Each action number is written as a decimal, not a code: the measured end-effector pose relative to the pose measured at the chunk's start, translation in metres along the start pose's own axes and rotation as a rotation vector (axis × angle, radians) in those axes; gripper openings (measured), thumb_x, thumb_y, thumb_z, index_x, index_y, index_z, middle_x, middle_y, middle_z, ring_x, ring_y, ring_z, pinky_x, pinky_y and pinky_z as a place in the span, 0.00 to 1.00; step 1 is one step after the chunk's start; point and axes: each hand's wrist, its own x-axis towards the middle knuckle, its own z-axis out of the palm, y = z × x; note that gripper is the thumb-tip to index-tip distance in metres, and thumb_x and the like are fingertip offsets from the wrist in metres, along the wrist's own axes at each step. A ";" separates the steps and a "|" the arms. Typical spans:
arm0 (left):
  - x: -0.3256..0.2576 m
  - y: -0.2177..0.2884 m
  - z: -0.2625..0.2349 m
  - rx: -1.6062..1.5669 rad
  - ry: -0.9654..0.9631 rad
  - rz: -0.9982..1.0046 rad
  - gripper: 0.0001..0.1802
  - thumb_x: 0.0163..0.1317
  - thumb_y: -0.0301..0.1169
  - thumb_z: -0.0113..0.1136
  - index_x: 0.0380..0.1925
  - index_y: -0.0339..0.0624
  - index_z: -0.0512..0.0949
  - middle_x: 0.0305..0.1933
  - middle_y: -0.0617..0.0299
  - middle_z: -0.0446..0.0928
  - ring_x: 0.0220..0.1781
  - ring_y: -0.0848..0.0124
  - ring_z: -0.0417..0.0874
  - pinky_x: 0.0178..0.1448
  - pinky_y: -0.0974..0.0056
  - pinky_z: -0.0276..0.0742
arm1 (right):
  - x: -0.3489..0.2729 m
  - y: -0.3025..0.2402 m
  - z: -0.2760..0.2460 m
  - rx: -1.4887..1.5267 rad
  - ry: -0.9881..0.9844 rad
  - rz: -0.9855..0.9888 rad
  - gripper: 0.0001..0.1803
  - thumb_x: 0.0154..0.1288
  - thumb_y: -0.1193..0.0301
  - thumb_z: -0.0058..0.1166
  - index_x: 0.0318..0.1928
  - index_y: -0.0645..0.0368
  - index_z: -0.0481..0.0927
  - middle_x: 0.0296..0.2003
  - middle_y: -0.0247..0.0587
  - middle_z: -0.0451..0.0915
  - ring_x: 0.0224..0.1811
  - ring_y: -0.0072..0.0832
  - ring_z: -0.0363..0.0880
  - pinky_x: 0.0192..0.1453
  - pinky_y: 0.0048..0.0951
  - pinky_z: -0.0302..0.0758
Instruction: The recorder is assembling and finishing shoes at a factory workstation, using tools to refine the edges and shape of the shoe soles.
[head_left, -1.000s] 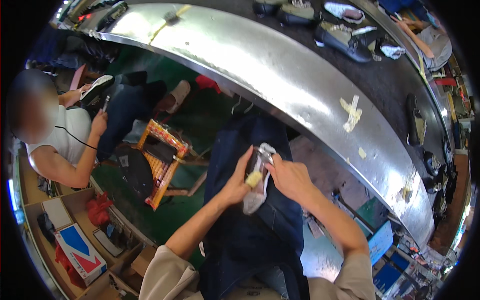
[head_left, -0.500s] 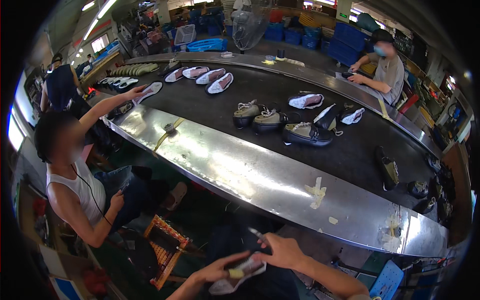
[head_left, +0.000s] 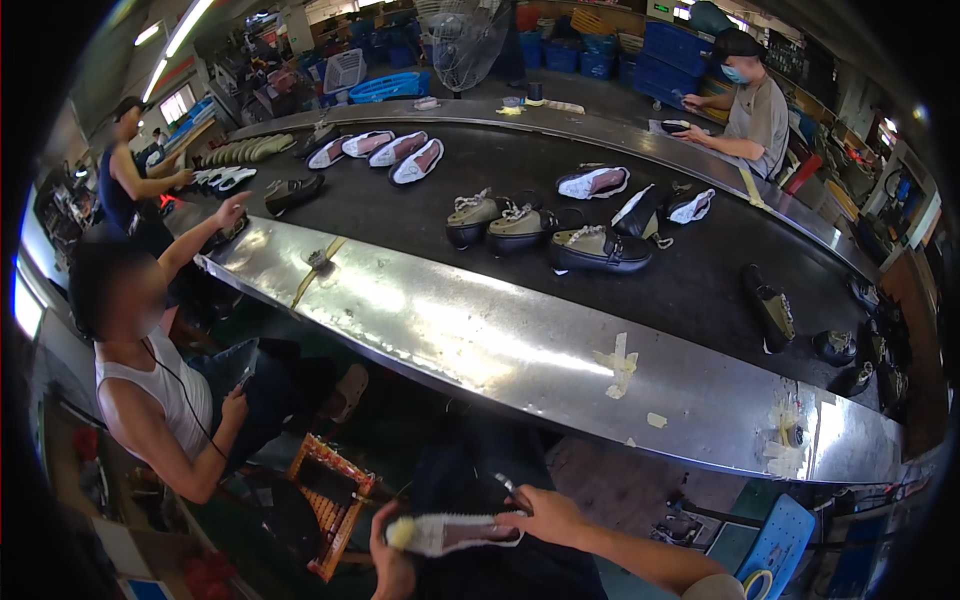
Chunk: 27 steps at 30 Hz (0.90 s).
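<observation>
Head view: the white shoe upper (head_left: 455, 533) lies low in the scene, near the person's lap, below the near edge of the steel worktop (head_left: 500, 345). Its long axis runs left to right, with the yellowish end pointing left. Left hand (head_left: 392, 560) wraps around that left end from beneath; right hand (head_left: 540, 515) is closed on the right end, a thin tool sticking up from its fingers. Open floor lies between the hands and the worktop edge. Farther off, dark shoes (head_left: 597, 250) sit on the black belt (head_left: 420, 215), and a seated person (head_left: 160, 385) is close at left
</observation>
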 end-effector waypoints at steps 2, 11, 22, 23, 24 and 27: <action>0.040 -0.013 0.006 -0.284 -0.017 -0.157 0.23 0.77 0.43 0.54 0.66 0.45 0.74 0.55 0.63 0.79 0.54 0.68 0.82 0.61 0.58 0.81 | 0.003 0.004 -0.005 0.009 0.001 0.036 0.30 0.66 0.44 0.65 0.47 0.60 0.78 0.44 0.48 0.88 0.47 0.50 0.87 0.48 0.42 0.80; 0.088 -0.007 0.110 0.278 -0.247 -0.505 0.17 0.74 0.32 0.46 0.54 0.38 0.80 0.47 0.60 0.83 0.47 0.69 0.85 0.54 0.64 0.79 | -0.047 -0.031 -0.002 0.095 0.231 0.075 0.14 0.80 0.62 0.53 0.42 0.60 0.72 0.29 0.47 0.84 0.31 0.42 0.87 0.36 0.38 0.78; 0.021 -0.048 0.081 0.024 -0.444 -0.424 0.32 0.86 0.47 0.35 0.80 0.41 0.55 0.79 0.55 0.64 0.79 0.67 0.63 0.81 0.63 0.56 | -0.022 -0.022 -0.033 0.377 -0.531 0.308 0.15 0.82 0.58 0.48 0.44 0.58 0.74 0.33 0.39 0.85 0.32 0.29 0.85 0.38 0.31 0.79; 0.018 -0.046 0.079 0.112 -0.460 -0.356 0.32 0.86 0.46 0.35 0.81 0.41 0.54 0.80 0.54 0.61 0.81 0.66 0.61 0.82 0.62 0.54 | -0.022 -0.018 -0.026 0.046 -0.368 0.052 0.17 0.81 0.57 0.50 0.46 0.59 0.74 0.34 0.45 0.84 0.35 0.37 0.86 0.38 0.37 0.79; 0.013 -0.045 0.078 0.199 -0.476 -0.289 0.32 0.86 0.45 0.35 0.81 0.41 0.53 0.82 0.54 0.59 0.82 0.66 0.58 0.83 0.62 0.51 | -0.023 -0.016 -0.021 -0.280 -0.195 -0.205 0.18 0.80 0.56 0.51 0.47 0.60 0.74 0.35 0.51 0.84 0.37 0.45 0.86 0.39 0.43 0.80; 0.009 -0.047 0.069 0.214 -0.492 -0.289 0.33 0.85 0.44 0.37 0.82 0.41 0.49 0.84 0.53 0.54 0.85 0.64 0.53 0.85 0.61 0.47 | -0.029 -0.014 -0.030 -0.168 -0.196 -0.186 0.16 0.78 0.58 0.53 0.47 0.59 0.74 0.35 0.54 0.83 0.39 0.53 0.84 0.38 0.49 0.78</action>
